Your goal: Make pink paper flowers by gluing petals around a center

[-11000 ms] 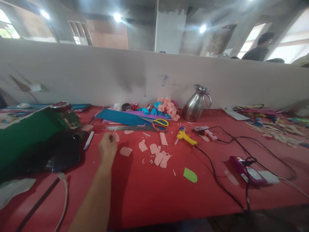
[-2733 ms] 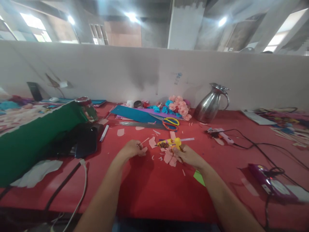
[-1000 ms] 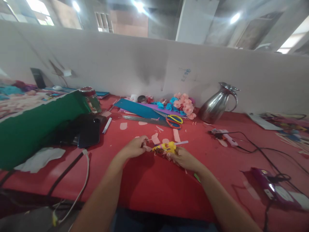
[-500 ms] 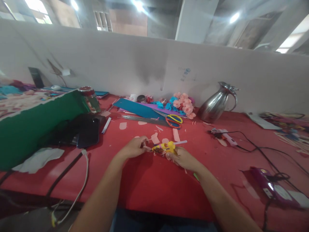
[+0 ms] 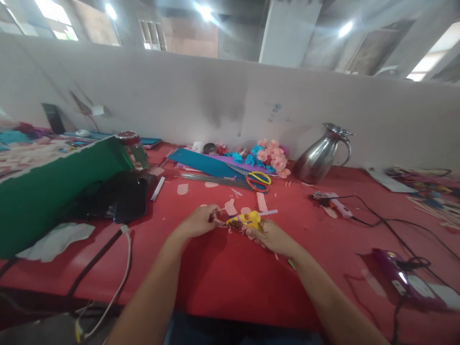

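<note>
My right hand [image 5: 271, 235] is wrapped round a yellow hot glue gun [image 5: 254, 219], with a pale glue stick [image 5: 269, 212] poking out of its back. The nozzle end points left, toward my left hand [image 5: 201, 220]. That hand is closed in a pinch on a thin stem [image 5: 220, 209], and a bit of pink paper seems to show by the fingertips. Cut pink paper pieces [image 5: 230, 207] lie just beyond both hands on the red table.
Behind the hands lie scissors [image 5: 258, 179], blue sheets [image 5: 201, 163] and thin wires [image 5: 212, 179]. Paper flowers [image 5: 275, 155] and a steel jug [image 5: 319, 155] stand along the wall. At right are a pink corded tool [image 5: 336, 203] and a purple power box [image 5: 408, 278]; at left, a green box [image 5: 64, 191].
The left fingertips have drawn slightly closer together near the glue gun's nozzle. Otherwise the hands and the glue gun stay almost in place; the view shifts a little.
</note>
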